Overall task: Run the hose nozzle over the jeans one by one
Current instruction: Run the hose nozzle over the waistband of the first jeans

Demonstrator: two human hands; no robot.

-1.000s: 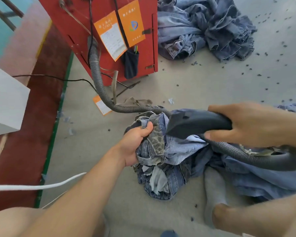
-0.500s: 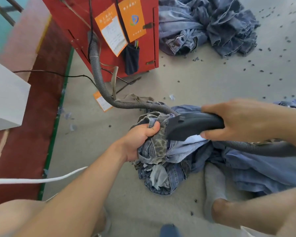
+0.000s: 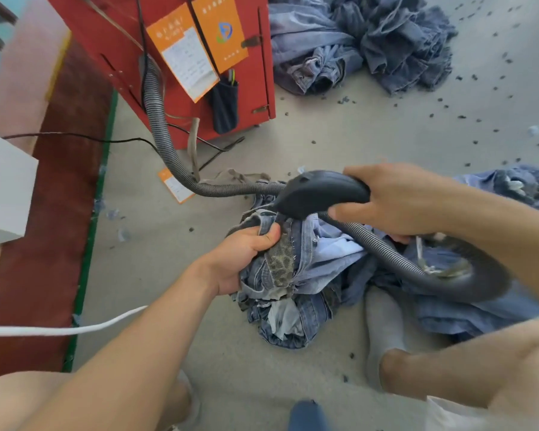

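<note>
A bunched pair of blue jeans [image 3: 296, 284] with a leopard-print waistband lining lies on the floor at centre. My left hand [image 3: 241, 256] grips the waistband at its left side. My right hand [image 3: 395, 197] holds the black hose nozzle [image 3: 319, 194], whose mouth points left and down and sits just above the top of the jeans, close to my left thumb. The grey ribbed hose [image 3: 417, 269] loops from the nozzle round to the right, and runs left to the red machine.
A red machine cabinet [image 3: 175, 57] with orange cards stands at the back. Another heap of jeans [image 3: 364, 42] lies behind it at the right, more denim [image 3: 479, 309] under my right arm. Dark lint specks dot the floor. My grey-socked foot [image 3: 383, 331] rests beside the jeans.
The nozzle has lifted and tilted from lying on the jeans to hovering above their top edge. The hose loop at the right has swung wider. My left hand keeps its grip.
</note>
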